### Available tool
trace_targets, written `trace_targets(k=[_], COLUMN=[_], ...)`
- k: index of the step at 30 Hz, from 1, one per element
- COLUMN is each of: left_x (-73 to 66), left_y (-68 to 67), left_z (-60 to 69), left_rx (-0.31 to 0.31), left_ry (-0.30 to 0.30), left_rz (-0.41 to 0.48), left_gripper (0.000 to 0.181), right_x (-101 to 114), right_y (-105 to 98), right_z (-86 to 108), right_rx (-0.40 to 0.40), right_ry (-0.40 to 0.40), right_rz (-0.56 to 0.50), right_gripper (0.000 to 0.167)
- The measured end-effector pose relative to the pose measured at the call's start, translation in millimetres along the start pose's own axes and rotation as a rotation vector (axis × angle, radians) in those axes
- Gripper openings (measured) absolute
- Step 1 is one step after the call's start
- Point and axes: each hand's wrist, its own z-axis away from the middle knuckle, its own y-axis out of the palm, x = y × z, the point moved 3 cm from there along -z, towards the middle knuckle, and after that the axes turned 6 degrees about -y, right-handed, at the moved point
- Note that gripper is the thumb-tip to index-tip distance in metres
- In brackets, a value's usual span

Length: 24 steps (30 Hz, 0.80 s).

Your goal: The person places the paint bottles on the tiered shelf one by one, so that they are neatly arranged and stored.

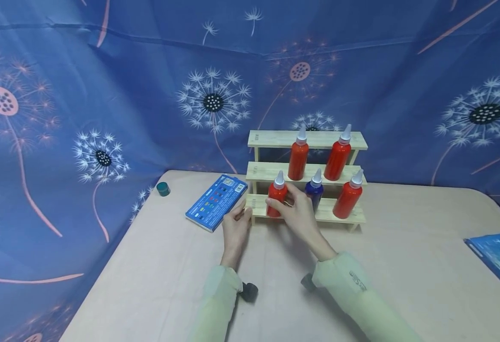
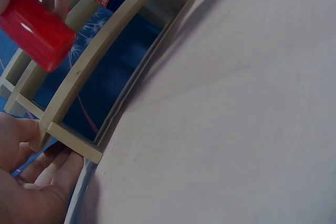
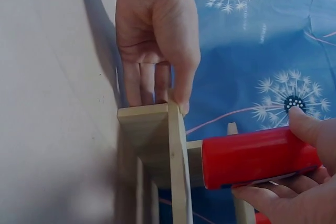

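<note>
A three-step wooden rack stands on the table. My left hand grips the left end of its lowest step; the right wrist view shows the thumb on top and the other fingers below. My right hand holds a red squeeze bottle with a grey pointed cap between thumb and fingers. The bottle is upright, just above the left part of the lowest step, with a small gap under its base. A dark blue bottle stands beside it on that step, partly behind my right hand.
Another red bottle stands at the lowest step's right. Two more, one red bottle and its neighbour, are on the middle step. A blue box lies left of the rack, a green jar beyond it, a blue booklet far right.
</note>
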Motion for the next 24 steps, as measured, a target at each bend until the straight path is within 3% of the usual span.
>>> trace_targets(k=[13,24], left_x=[0.6,-0.9], left_y=[0.1,-0.4], left_z=[-1.1,-0.5], left_rx=[0.013,0.009], left_ry=[-0.038,-0.01], left_rz=[-0.009,-0.03], left_gripper=[0.038,0.038], right_x=[-11,-15], right_y=[7,10], right_z=[-15.1,-19.7], right_rx=[-0.005,-0.004], right_ry=[0.025,0.047], right_rz=[-0.001,-0.007], right_gripper=[0.059,0.058])
